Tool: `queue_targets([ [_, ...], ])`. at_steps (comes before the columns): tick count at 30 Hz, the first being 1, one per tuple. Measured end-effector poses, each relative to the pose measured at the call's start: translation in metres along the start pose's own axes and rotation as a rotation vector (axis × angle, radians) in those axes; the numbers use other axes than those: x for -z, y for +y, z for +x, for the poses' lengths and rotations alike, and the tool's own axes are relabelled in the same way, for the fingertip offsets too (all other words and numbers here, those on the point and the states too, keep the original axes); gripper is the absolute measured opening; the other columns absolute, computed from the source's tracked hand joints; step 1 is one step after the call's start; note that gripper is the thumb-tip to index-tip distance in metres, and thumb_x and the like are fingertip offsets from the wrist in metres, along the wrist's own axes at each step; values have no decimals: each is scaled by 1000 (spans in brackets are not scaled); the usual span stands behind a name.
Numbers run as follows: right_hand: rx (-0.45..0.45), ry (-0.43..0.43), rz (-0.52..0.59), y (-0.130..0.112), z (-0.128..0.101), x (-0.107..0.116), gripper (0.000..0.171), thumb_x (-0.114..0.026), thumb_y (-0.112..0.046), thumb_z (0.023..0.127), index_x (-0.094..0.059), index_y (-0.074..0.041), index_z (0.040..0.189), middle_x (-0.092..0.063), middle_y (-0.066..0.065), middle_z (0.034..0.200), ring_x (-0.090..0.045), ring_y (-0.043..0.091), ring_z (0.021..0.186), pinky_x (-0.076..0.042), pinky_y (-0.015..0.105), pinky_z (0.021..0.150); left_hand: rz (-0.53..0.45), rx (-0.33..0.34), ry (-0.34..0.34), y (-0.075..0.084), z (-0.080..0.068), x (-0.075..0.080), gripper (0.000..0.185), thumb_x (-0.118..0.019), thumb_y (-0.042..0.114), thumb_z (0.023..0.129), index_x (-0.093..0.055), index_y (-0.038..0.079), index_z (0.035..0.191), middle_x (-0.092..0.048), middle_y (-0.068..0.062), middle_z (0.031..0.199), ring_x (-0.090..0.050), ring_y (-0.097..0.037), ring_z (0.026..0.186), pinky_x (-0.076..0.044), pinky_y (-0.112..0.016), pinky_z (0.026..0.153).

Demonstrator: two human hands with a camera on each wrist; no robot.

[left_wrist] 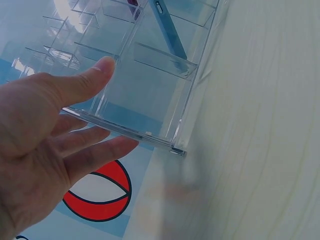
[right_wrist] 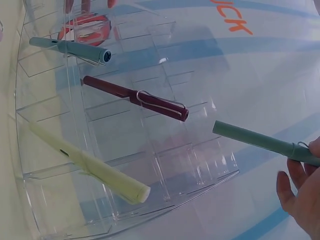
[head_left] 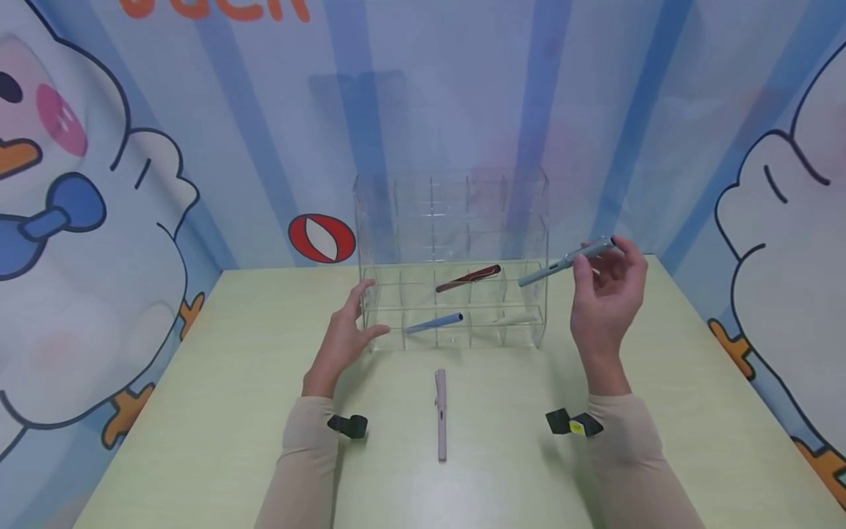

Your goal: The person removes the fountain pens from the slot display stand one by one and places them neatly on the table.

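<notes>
A clear acrylic rack (head_left: 452, 345) with several compartments stands on the table, its left side held by my left hand (head_left: 344, 334). That thumb lies over the front and the fingers against the outer side panel (left_wrist: 145, 136). My right hand (head_left: 608, 305) pinches a grey-green pen (head_left: 562, 263) by its clip end. The pen slants down leftward, its lower end near the rack's right side. In the rack lie a dark red pen (right_wrist: 135, 97) in a farther row, and a blue pen (head_left: 434, 323) and a pale yellow-green pen (right_wrist: 90, 162) in the front row.
A light purple pen (head_left: 441, 415) lies lengthwise on the pale wooden table (head_left: 502, 470), in front of the rack and between the forearms. Behind the table hangs a blue striped backdrop (head_left: 449, 88) with cartoon ducks. Each wrist wears a black strap.
</notes>
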State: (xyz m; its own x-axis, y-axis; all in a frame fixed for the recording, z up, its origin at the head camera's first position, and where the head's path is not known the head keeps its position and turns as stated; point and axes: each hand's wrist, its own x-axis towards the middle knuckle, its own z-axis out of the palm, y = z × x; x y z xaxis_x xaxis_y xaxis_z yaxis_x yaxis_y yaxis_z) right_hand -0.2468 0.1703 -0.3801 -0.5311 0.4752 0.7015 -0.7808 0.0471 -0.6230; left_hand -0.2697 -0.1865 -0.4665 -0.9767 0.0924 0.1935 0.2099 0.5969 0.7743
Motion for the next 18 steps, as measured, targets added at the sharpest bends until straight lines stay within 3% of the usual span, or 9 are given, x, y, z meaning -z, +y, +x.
queue_targets([
  [8,-6,-53,81,-9,-1,3,43,-60,11,94,-46,5,134,-56,14,110,-58,24,93,-60,31,73,-2,21,-19,-2,-5,-2,88,-80,15,86,-27,28,156,-33,-15,160,-44,-44,136,-40,-58,106],
  [14,24,-77,66,-18,5,4,43,-60,10,94,-50,0,134,-58,14,111,-59,25,93,-61,29,70,-4,-1,-2,1,-2,0,88,-80,15,86,-27,30,155,-34,-16,159,-44,-44,135,-40,-58,107],
  [18,17,-138,-4,-25,8,8,44,-58,11,94,-53,1,136,-60,13,109,-60,23,92,-60,27,70,-8,-12,-6,2,-2,1,89,-80,14,86,-27,29,155,-33,-17,159,-44,-45,135,-39,-58,107],
])
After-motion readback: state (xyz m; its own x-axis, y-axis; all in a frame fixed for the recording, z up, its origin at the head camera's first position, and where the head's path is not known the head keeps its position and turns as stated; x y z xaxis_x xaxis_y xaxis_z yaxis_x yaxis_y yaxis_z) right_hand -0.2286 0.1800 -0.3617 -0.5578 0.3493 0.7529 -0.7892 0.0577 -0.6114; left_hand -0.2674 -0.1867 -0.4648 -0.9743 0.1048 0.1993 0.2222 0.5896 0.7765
